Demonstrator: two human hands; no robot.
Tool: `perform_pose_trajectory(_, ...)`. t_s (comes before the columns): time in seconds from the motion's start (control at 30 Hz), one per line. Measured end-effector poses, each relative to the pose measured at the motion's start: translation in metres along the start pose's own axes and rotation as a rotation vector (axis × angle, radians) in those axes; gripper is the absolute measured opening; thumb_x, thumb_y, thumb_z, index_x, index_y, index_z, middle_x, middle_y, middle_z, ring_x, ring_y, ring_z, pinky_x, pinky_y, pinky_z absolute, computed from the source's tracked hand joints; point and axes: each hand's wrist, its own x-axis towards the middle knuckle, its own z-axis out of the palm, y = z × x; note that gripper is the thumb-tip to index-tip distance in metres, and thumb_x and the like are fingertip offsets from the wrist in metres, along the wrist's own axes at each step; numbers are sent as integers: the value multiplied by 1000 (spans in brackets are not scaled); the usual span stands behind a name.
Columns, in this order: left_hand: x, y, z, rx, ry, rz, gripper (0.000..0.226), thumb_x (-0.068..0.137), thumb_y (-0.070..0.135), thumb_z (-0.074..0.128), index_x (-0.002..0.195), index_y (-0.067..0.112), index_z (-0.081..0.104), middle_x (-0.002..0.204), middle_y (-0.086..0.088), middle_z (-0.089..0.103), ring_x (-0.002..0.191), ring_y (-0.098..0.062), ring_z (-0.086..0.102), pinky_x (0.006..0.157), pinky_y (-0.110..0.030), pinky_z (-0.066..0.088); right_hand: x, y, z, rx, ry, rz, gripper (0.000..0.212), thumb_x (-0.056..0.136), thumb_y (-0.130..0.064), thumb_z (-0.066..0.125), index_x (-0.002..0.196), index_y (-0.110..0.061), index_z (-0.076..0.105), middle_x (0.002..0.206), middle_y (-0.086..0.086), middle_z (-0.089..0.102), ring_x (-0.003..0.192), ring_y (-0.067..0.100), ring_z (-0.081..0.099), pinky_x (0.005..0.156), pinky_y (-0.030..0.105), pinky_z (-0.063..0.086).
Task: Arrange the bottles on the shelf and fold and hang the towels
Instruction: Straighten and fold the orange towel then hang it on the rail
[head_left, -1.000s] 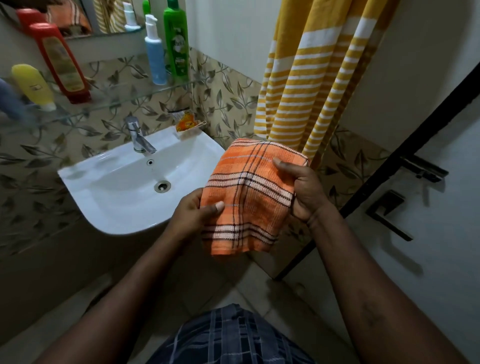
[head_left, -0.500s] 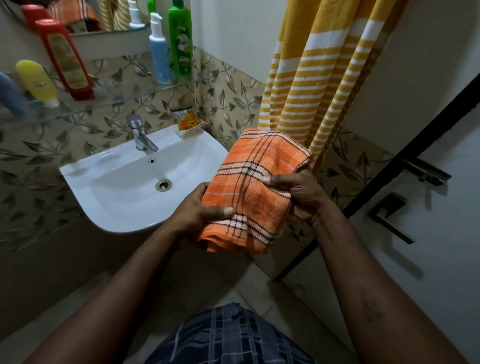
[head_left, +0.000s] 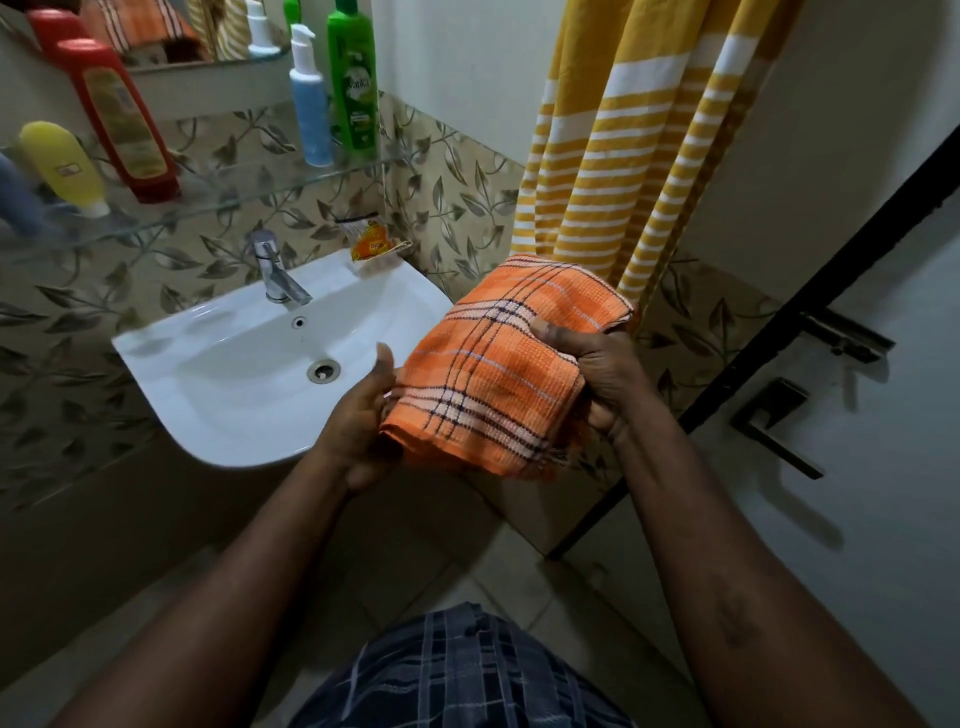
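An orange checked towel, folded into a thick pad, lies between both hands in front of the sink. My right hand grips its right edge, thumb on top. My left hand supports the left edge from below, thumb raised off the cloth. A yellow and white striped towel hangs on the wall behind. On the glass shelf stand a green bottle, a blue pump bottle, a red bottle and a yellow tube.
A white sink with a chrome tap sits at the left under the shelf. An orange sachet lies on a small holder at the sink's back corner. A door with a black handle stands at the right.
The towel has been folded over once more into a smaller, thicker pad and now lies flatter. My left thumb has lifted off it.
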Motion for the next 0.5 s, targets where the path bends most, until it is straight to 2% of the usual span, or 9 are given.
perform_pose_trajectory(0.07,0,-3,-3,-45,45,32,66,95,66,52,128,10,63,128,-18,72,115,-36,70,94,-51,56,2,2,-1,32,47,-31,51,76,7,81,125,6,65,118,24,74,101,42,75,81,54,63)
perform_pose_trajectory(0.1,0,-6,-3,-36,48,49,64,93,62,60,130,10,61,132,-18,69,118,-36,68,93,-52,56,2,3,-1,51,62,-40,50,77,8,80,125,7,64,118,23,74,100,41,76,78,52,63)
perform_pose_trajectory(0.13,1,-10,-2,-20,54,60,67,89,54,72,136,10,56,138,-18,65,123,-37,66,94,-55,57,1,4,-1,60,72,-45,50,78,9,80,125,7,64,118,23,74,99,41,76,76,50,64)
perform_pose_trajectory(0.2,3,-16,5,20,131,57,81,76,25,90,145,14,49,140,-18,64,122,-38,66,92,-57,59,0,6,0,50,85,-55,50,78,8,80,125,7,64,116,22,75,99,39,76,75,48,64)
perform_pose_trajectory(0.23,4,-16,8,31,184,62,80,74,13,89,144,13,50,136,-17,68,117,-38,70,88,-54,61,0,6,0,44,85,-62,47,79,8,80,124,6,65,114,21,76,98,39,77,75,48,64)
perform_pose_trajectory(0.3,7,-14,10,-9,245,98,64,81,2,80,140,9,55,131,-20,70,112,-38,73,82,-47,63,1,4,-2,52,78,-72,38,82,10,76,119,6,67,112,21,76,96,39,77,76,48,64)
perform_pose_trajectory(0.4,10,-6,-1,-88,318,154,43,94,3,67,136,6,61,127,-19,72,111,-35,73,78,-42,63,2,2,-6,53,83,-104,36,82,12,74,117,5,69,112,23,76,95,39,76,76,47,63)
perform_pose_trajectory(0.5,7,-4,0,-206,398,193,24,101,10,63,124,7,67,118,-12,76,111,-29,73,82,-38,63,0,7,-6,44,95,-104,41,81,12,75,120,5,67,113,21,76,96,38,76,74,46,64)
